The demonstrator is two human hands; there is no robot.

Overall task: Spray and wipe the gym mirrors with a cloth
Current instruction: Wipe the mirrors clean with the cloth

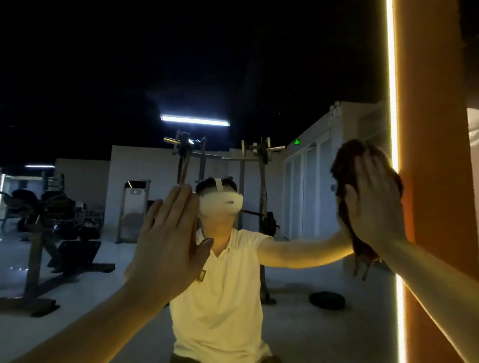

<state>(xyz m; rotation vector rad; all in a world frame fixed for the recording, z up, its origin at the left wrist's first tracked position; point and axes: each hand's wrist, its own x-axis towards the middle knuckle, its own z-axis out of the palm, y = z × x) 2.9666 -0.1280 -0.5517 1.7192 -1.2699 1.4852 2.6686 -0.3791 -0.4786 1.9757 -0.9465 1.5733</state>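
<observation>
Right grip [375, 200] lay flat, fingers straight, pressing the brown cloth [348, 168] to the mirror [83, 78] at its right edge, while the left grip [169, 243] rested flat and empty on the glass; even palm pressure and overlapping inward strokes would likely serve best.

1. An orange wall panel [433, 139] rises at the right, with a glowing vertical light strip [391, 57] along its left edge.
2. A white tube light [195, 120] hangs against the dark ceiling (another shows at the far left).
3. A dark exercise machine [45, 217] stands at the left, and a tall metal rack [254, 163] stands further back.
4. A black weight plate [327, 300] lies flat on the pale floor [300, 333].
5. A small green sign [296, 142] glows above white doors [307, 193].
</observation>
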